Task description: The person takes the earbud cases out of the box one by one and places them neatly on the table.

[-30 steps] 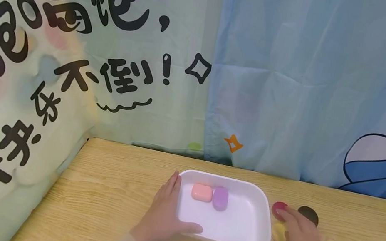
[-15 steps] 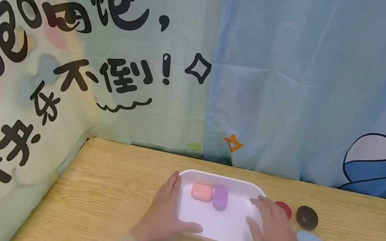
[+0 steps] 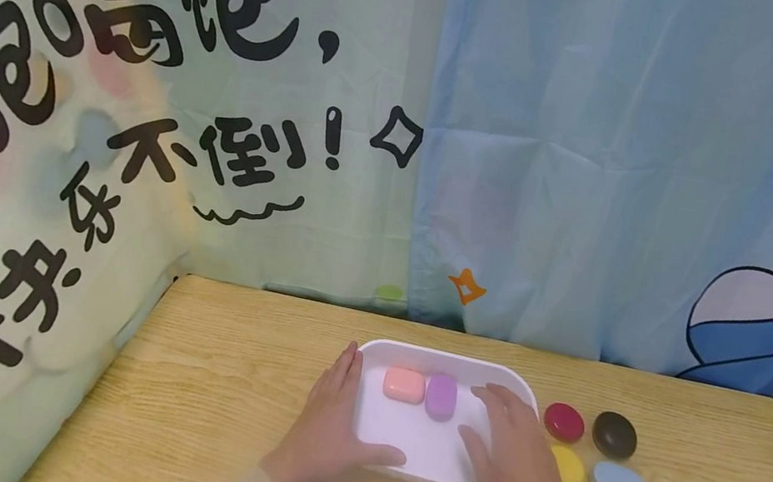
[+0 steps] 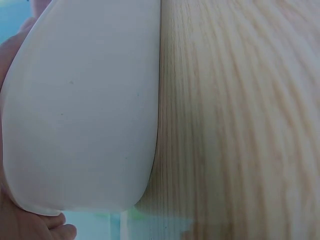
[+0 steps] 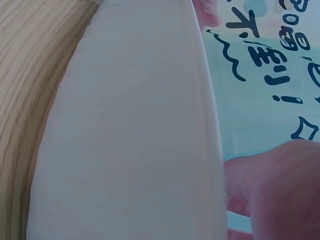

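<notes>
The white tray (image 3: 432,451) is steadied at its left rim by the left hand (image 3: 325,434), fingers straight, thumb over the near edge. The right hand (image 3: 511,463) is spread, fingers relaxed, over the tray's right half; whether anything is held cannot be told. Pink soap (image 3: 405,385) and purple soap (image 3: 441,395) lie inside.

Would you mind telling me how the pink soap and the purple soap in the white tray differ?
The pink soap is a rounded rectangle, while the purple soap looks more oval. The pink soap lies with its long side across the white tray; the purple soap's long side runs front to back. The pink soap is nearer the left hand, the purple soap nearer the right hand. Both lie side by side at the tray's far end, and neither hand touches them.
</notes>
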A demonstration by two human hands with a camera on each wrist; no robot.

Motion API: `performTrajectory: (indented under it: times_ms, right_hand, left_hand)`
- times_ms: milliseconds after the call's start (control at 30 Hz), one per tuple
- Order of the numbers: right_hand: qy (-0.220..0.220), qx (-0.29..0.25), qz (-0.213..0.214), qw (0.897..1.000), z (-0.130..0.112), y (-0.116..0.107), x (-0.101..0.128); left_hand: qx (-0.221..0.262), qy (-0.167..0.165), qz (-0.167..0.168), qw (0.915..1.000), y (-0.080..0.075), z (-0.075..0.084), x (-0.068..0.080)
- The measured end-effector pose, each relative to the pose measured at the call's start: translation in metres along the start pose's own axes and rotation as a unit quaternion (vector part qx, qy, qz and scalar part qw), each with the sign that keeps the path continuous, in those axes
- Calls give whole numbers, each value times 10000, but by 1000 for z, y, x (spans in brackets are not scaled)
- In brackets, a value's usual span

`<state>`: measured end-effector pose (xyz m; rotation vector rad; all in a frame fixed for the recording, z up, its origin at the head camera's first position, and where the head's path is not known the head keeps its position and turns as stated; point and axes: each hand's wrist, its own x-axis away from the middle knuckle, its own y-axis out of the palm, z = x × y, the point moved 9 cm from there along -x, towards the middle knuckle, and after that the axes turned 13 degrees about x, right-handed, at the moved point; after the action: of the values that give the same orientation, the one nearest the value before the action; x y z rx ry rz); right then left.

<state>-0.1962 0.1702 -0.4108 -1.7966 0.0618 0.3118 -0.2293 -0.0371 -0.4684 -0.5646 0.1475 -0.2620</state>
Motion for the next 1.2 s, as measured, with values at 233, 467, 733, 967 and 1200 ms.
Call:
performTrajectory:
  times_ms: [233, 467, 733, 967, 1200]
  right_hand:
    - [14, 2, -23, 10000, -4, 11, -7]
    - [227, 136, -379, 9989, -7, 24, -16]
    - [90, 48, -259, 9996, -15, 30, -25]
    - [-93, 41, -241, 9997, -17, 39, -29]
    - [-307, 7, -167, 9994, -22, 41, -29]
  left_hand:
    - [19, 9, -10, 10000, 0, 1, 0]
    - [53, 72, -1, 10000, 0, 2, 0]
    - [24, -2, -5, 10000, 0, 1, 0]
    - [22, -15, -22, 10000, 0, 0, 0]
    - [29, -7, -7, 10000, 0, 1, 1]
